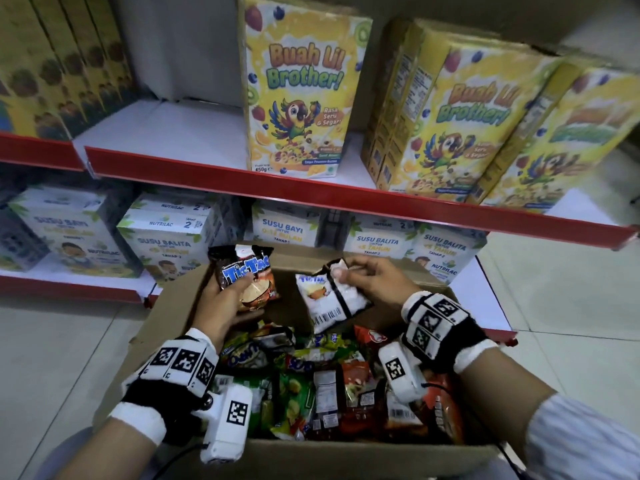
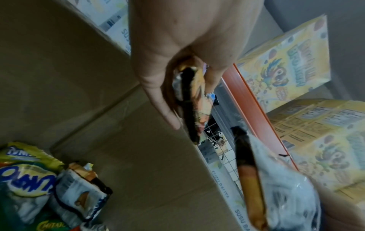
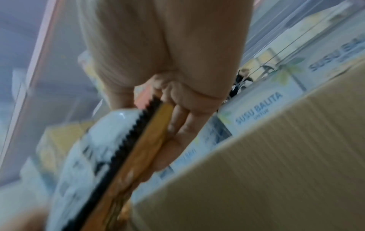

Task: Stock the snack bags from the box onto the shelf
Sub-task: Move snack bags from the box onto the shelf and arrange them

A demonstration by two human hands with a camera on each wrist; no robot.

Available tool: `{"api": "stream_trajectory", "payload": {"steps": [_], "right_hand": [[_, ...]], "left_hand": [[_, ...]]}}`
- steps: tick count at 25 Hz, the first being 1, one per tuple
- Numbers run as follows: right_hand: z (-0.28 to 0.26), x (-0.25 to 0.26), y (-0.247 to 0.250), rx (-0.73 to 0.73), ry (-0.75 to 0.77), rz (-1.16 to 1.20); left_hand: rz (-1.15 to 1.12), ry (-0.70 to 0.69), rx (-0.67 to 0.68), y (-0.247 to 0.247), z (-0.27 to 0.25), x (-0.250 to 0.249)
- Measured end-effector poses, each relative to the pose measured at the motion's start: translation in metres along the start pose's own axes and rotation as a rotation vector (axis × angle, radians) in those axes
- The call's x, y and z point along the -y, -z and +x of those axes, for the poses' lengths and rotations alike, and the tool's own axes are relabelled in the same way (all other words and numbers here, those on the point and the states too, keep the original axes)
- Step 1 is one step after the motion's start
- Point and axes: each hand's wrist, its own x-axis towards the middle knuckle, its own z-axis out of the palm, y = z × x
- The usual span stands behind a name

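Down at the person's feet sits an open cardboard box (image 1: 166, 306), its near half heaped with snack bags (image 1: 311, 386) in green, red and yellow, lying every which way; the far half shows bare cardboard. Above that gap the left hand (image 1: 221, 303) grips a dark brown Tic Tac bag (image 1: 247, 277) upright, thumb across its front, and the right hand (image 1: 374, 282) pinches a white Tic Tac bag (image 1: 329, 296) by its top corner so it hangs tilted, back and barcode partly showing. Both bags are clear of the pile. Beyond the box, the lower shelf (image 1: 69, 289) holds white milk formula boxes (image 1: 169, 237), some hidden behind the box wall. Higher up, the red-edged upper shelf (image 1: 207, 174) carries yellow cereal boxes (image 1: 298, 88), the rightmost ones blurred, and darker boxes at far left cut off by the frame.
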Motion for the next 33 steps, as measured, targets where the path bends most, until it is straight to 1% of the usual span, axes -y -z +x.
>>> {"api": "stream_trajectory", "payload": {"steps": [2,3,5,6,8,11,13,15,16,18,19,21,23,24,25,26,28,29,31,33], "right_hand": [[-0.009,0.011,0.003,-0.198,0.094,0.058],[-0.013,0.014,0.001,-0.3,0.129,0.04],[-0.023,0.016,-0.012,-0.461,0.204,-0.129],[-0.028,0.017,-0.02,-0.484,0.226,-0.22],[-0.038,0.015,-0.034,-0.453,0.243,-0.277],[-0.044,0.005,-0.03,-0.441,0.229,-0.21],[-0.048,-0.005,-0.019,-0.419,0.16,-0.168],[-0.049,-0.012,-0.014,-0.364,0.054,-0.09],[-0.049,-0.013,-0.011,-0.338,0.024,-0.052],[-0.049,-0.012,-0.001,-0.287,0.017,-0.04],[-0.049,-0.01,0.008,-0.259,0.021,-0.052],[-0.047,-0.009,0.031,-0.227,-0.004,-0.111],[-0.046,-0.015,0.054,-0.229,-0.085,-0.178],[-0.045,-0.023,0.063,-0.229,-0.149,-0.231],[-0.044,-0.033,0.071,-0.235,-0.221,-0.357],[-0.042,-0.044,0.077,-0.23,-0.3,-0.547],[-0.039,-0.067,0.086,-0.133,-0.469,-0.909],[-0.037,-0.075,0.087,-0.075,-0.548,-1.021],[-0.032,-0.092,0.085,0.041,-0.619,-1.138],[-0.029,-0.11,0.081,0.111,-0.621,-1.232]], "left_hand": [[-0.007,0.018,0.079,-0.012,-0.005,-0.001],[-0.004,0.029,0.14,-0.021,-0.009,-0.001],[-0.003,0.055,0.285,-0.041,-0.017,0.0],[-0.009,0.055,0.355,-0.051,-0.021,0.001],[-0.019,0.035,0.444,-0.064,-0.028,0.002],[0.013,-0.033,0.471,-0.072,-0.027,0.006],[0.02,-0.019,0.466,-0.072,-0.025,0.009],[0.004,0.035,0.467,-0.072,-0.026,0.012],[0.014,0.039,0.481,-0.073,-0.027,0.013],[0.091,-0.017,0.502,-0.077,-0.029,0.016],[0.123,-0.049,0.488,-0.081,-0.029,0.018],[0.149,-0.071,0.426,-0.086,-0.027,0.021],[0.153,-0.081,0.416,-0.086,-0.023,0.024],[0.157,-0.087,0.42,-0.085,-0.022,0.025],[0.162,-0.087,0.424,-0.083,-0.022,0.027],[0.165,-0.085,0.43,-0.08,-0.022,0.029],[0.167,-0.072,0.437,-0.076,-0.022,0.035],[0.17,-0.066,0.434,-0.074,-0.022,0.037],[0.167,-0.049,0.425,-0.069,-0.02,0.043],[0.166,-0.032,0.408,-0.066,-0.019,0.046]]}}
